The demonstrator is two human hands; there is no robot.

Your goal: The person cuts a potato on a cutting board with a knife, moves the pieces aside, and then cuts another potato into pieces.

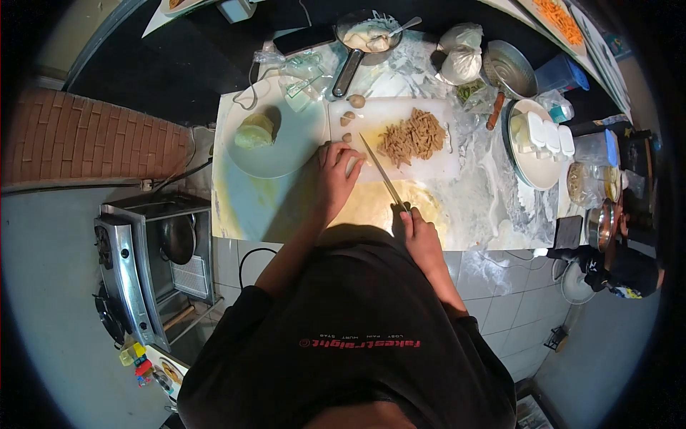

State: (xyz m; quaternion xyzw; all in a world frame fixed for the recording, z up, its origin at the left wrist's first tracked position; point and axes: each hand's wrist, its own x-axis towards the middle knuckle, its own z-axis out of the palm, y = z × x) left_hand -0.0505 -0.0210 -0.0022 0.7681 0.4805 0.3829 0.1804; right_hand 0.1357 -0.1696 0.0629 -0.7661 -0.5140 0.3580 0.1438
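- Knife (382,171): blade slants over white board (389,111), handle clamped in R hand (420,232).
- L hand (336,171) on board just left of blade, fingers curled; can't tell if gripping anything.
- Cut strips (411,137) right of blade; plate (293,146) w/ cabbage (255,132) left of board.

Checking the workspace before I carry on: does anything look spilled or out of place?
Nothing looks damaged. Whitish smears spread over the counter right of the cutting board, and crumpled plastic bags crowd its far edge. Right hand holds the knife; left hand rests on the board.
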